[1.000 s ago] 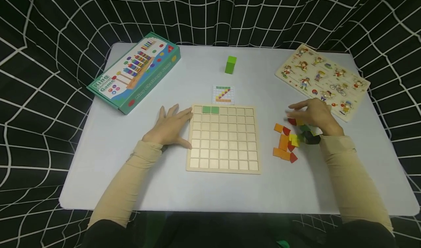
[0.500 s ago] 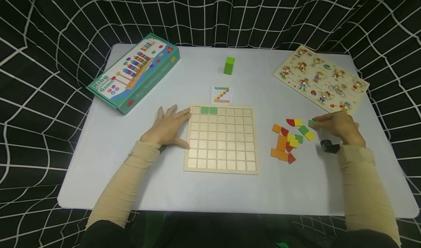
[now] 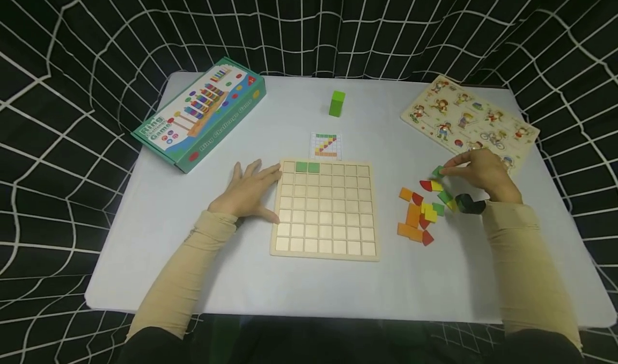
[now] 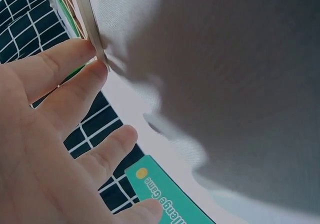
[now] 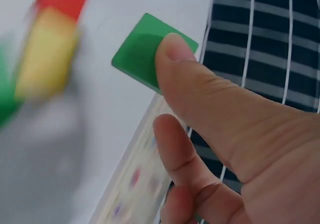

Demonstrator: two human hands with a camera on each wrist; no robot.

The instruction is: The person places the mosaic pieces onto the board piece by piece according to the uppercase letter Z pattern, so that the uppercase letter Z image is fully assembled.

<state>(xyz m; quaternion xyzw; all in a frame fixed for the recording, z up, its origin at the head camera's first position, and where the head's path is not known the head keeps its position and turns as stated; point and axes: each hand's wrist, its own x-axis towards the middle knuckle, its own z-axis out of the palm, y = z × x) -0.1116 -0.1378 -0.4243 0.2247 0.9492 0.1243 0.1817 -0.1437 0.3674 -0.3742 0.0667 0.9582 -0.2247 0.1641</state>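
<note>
I count two hands, the left hand (image 3: 246,192) and the right hand (image 3: 483,172). On my feed there is one worktop (image 3: 232,283), with one grid board (image 3: 325,213), one pattern card (image 3: 326,147), one game box (image 3: 203,111), one picture board (image 3: 468,114) and one green block (image 3: 337,104). I make it five green squares (image 3: 301,167): two in the grid board, one in the right hand, two lying loose. Also loose are four red pieces (image 3: 417,198), four yellow squares (image 3: 431,216) and at least four orange pieces (image 3: 413,213); their exact number I cannot tell.
</note>
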